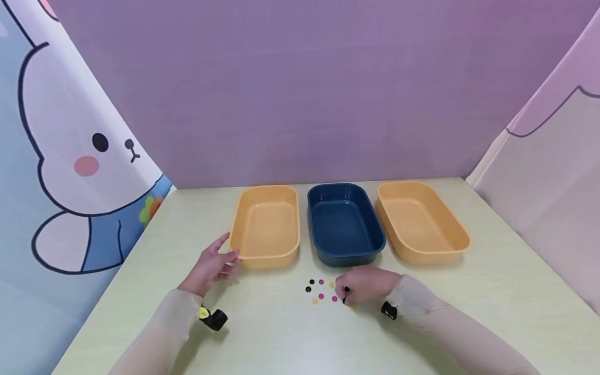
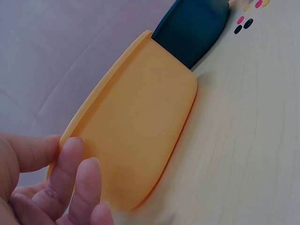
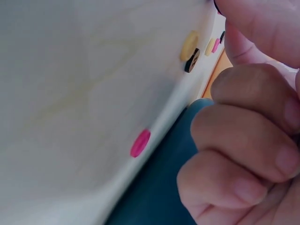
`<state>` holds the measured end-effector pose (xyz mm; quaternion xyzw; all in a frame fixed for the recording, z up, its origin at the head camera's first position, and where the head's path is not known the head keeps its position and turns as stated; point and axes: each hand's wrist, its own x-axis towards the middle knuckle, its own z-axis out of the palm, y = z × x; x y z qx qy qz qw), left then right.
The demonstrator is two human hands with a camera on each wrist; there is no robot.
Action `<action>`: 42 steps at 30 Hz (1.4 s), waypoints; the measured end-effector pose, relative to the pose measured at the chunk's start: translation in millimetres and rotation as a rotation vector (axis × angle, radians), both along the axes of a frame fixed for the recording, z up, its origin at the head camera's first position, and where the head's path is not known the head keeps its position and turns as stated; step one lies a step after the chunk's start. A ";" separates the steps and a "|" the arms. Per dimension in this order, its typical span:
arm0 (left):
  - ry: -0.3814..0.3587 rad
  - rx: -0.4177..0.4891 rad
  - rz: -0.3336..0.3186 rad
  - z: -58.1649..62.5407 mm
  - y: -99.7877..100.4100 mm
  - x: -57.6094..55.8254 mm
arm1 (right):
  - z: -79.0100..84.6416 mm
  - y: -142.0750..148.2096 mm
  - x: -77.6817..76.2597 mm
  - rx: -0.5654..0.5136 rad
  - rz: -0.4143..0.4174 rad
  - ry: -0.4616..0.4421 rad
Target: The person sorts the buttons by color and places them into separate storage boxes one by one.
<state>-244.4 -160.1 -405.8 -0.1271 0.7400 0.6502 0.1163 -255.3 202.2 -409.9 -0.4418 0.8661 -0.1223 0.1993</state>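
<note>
My left hand (image 1: 212, 266) holds the near-left corner of the left yellow plastic basin (image 1: 264, 263). In the left wrist view, fingertips (image 2: 70, 145) meet the rim and the outer wall of that basin. Right of it, in front of the dark blue basin (image 1: 349, 259), my right hand (image 1: 367, 284) is low over a scatter of small round buttons. Its thumb and forefinger pinch a black button (image 3: 216, 6), mostly hidden in the right wrist view; the other fingers are curled in. Beside that hand lie a pink button (image 3: 140, 143), a yellow button (image 3: 189, 45) and another black button (image 3: 192, 61).
A second yellow basin (image 1: 428, 256) stands right of the blue one, all in a row before the purple backdrop (image 1: 319, 94). Left of the right hand are more black (image 1: 308, 289), pink (image 1: 321, 296) and yellow (image 1: 315, 301) buttons on the pale table (image 1: 272, 333).
</note>
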 end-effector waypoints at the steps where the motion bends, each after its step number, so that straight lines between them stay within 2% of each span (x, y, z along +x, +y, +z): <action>1: 0.000 0.000 0.000 -0.4 0.3 -0.3 | 0.1 0.4 0.3 -0.002 -0.001 -0.005; 6: -0.007 0.006 0.009 -2.4 -0.3 -0.8 | 1.4 0.5 1.8 -0.002 -0.001 -0.022; 18: 0.000 0.026 0.020 -2.8 0.6 -0.2 | 8.5 -12.5 0.5 0.124 -0.044 0.027; 24: -0.004 0.003 0.033 -2.1 1.8 1.4 | 13.6 -16.3 -2.3 0.118 -0.033 0.002; 27: -0.003 -0.001 0.031 -1.9 1.5 1.4 | 15.1 -16.5 -5.4 0.050 -0.036 -0.051; 31: 0.008 -0.008 0.028 -1.3 2.4 0.3 | 15.7 -15.3 -11.1 -0.180 -0.073 -0.133; 35: 0.023 -0.006 0.019 -1.7 4.1 -0.8 | 16.1 -14.6 -13.5 -0.400 -0.170 -0.225; 38: 0.027 0.002 0.022 -2.8 5.5 -0.4 | 16.6 -16.2 -13.8 -0.482 -0.231 -0.274; 42: 0.031 0.003 0.033 -3.7 6.3 0.4 | 13.6 -20.1 -19.2 -0.539 -0.274 -0.328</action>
